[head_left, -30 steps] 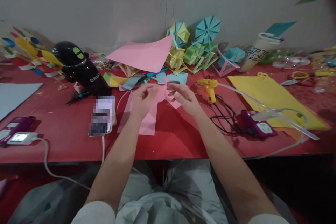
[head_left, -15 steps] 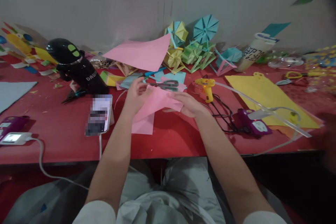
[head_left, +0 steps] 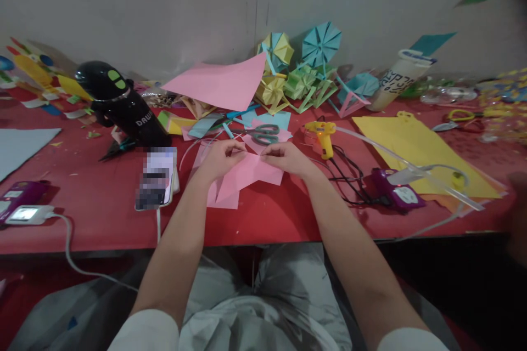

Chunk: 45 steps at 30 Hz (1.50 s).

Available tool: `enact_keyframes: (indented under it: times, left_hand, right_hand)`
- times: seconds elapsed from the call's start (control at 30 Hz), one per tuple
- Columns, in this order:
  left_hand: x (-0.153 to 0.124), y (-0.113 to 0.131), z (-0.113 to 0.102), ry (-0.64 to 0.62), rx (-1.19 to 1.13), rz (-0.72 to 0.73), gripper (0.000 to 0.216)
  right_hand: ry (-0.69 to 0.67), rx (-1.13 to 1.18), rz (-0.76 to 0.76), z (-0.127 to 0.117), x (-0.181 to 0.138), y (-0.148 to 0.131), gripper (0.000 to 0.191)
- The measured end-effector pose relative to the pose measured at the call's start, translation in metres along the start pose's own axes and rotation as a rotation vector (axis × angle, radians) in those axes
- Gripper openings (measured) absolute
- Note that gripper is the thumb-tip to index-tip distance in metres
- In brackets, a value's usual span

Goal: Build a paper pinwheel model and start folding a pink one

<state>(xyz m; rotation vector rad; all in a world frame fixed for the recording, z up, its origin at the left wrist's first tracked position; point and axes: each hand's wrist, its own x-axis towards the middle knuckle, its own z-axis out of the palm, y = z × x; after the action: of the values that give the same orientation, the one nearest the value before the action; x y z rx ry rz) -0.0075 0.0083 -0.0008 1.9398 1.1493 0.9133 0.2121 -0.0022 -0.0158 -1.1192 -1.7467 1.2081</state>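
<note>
Between my hands is a creased sheet of pink paper point(head_left: 251, 173), its lower edge spreading toward me. My left hand point(head_left: 222, 160) pinches its upper left part, fingers curled together. On the upper right, my right hand point(head_left: 287, 158) pinches the same paper between thumb and fingers. The two sets of fingertips are close, with a small gap between them. Another pink sheet point(head_left: 228, 201) lies flat on the red table beneath, partly covered. Just beyond my fingers rest scissors with grey-green handles point(head_left: 265, 134), among pink and blue paper scraps.
A yellow glue gun point(head_left: 323, 136) with a black cord lies to the right, near a purple power socket point(head_left: 397, 192) and yellow sheets point(head_left: 428, 159). A phone point(head_left: 158, 178) and black bottle point(head_left: 129, 112) stand left. Folded paper lanterns point(head_left: 302, 85) line the wall.
My hands have come closer together on the pink paper, and both now pinch its upper edge. The paper has tilted and spread toward me. My right fingers were straighter before.
</note>
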Motion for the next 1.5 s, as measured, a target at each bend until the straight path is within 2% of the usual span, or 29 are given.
enact_keyframes:
  times: [0.2,0.4,0.6,0.83,1.1,1.2,1.27,1.37,1.47,1.5]
  left_hand:
    - [0.0,0.001,0.009,-0.087,-0.022,0.059,0.005]
    - [-0.001,-0.005,0.008,0.038,0.051,0.03,0.007]
    - [-0.002,-0.004,0.001,0.159,0.139,0.007,0.007]
    - [0.0,-0.008,0.001,0.173,0.164,0.077,0.006]
    - [0.003,-0.012,0.0,0.24,0.146,0.119,0.007]
    - [0.005,-0.015,-0.008,0.368,0.06,0.121,0.01]
    - [0.009,-0.019,-0.014,0.48,-0.065,0.099,0.009]
    - [0.015,-0.026,-0.011,0.516,-0.32,-0.011,0.006]
    - [0.018,-0.027,0.009,0.556,-0.422,-0.103,0.004]
    - [0.018,-0.026,0.017,0.534,-0.415,-0.122,0.002]
  right_hand:
    - [-0.022,-0.081,-0.022,0.008,0.003,0.001,0.02]
    - [-0.044,-0.128,-0.042,0.009,0.0,-0.006,0.016]
    - [-0.1,-0.148,0.0,-0.008,-0.003,0.002,0.016]
    - [-0.1,-0.11,0.07,-0.024,-0.009,0.003,0.013]
    - [-0.058,-0.083,0.051,-0.026,-0.01,-0.002,0.011]
    - [-0.03,-0.023,0.012,-0.031,-0.011,0.0,0.011]
    - [0.049,0.052,-0.017,-0.033,-0.012,0.0,0.013]
    - [0.122,0.16,-0.031,-0.027,-0.013,-0.002,0.02]
    - [-0.009,0.219,-0.021,-0.009,-0.01,-0.007,0.048]
    - [-0.032,0.224,-0.023,-0.003,-0.009,-0.008,0.053]
